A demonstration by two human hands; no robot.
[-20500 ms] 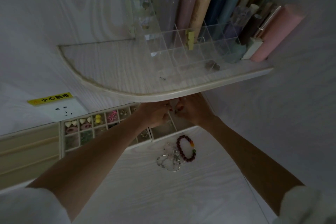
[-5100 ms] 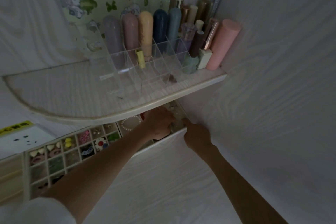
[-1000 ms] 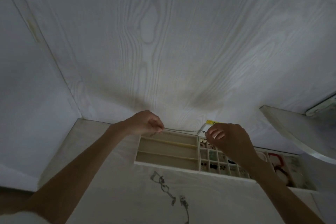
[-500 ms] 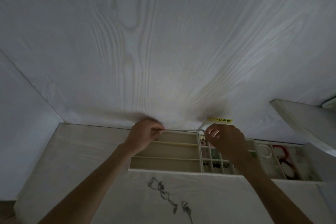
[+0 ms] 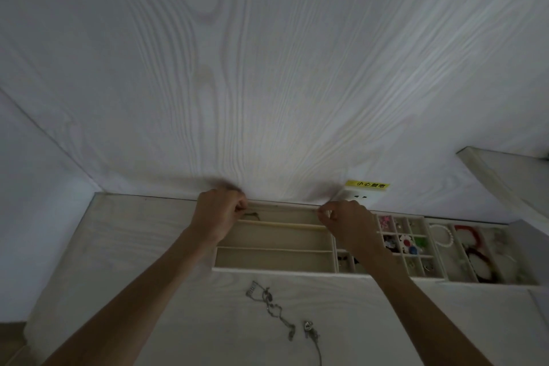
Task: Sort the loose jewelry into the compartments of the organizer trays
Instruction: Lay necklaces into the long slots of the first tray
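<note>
Over the long-slot tray (image 5: 273,258), a chain (image 5: 282,207), pinched taut by left hand (image 5: 218,214) and right hand (image 5: 346,221), has been lowered for slotting.

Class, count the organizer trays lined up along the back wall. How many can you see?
3: the long-slot tray on the left beneath both hands, the small-grid tray in the middle, the bracelet tray on the right, its far end cropped.

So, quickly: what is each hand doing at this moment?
Left hand: fingers curled, pinching one end of a thin chain over the tray.
Right hand: pinching the chain's other end.
</note>
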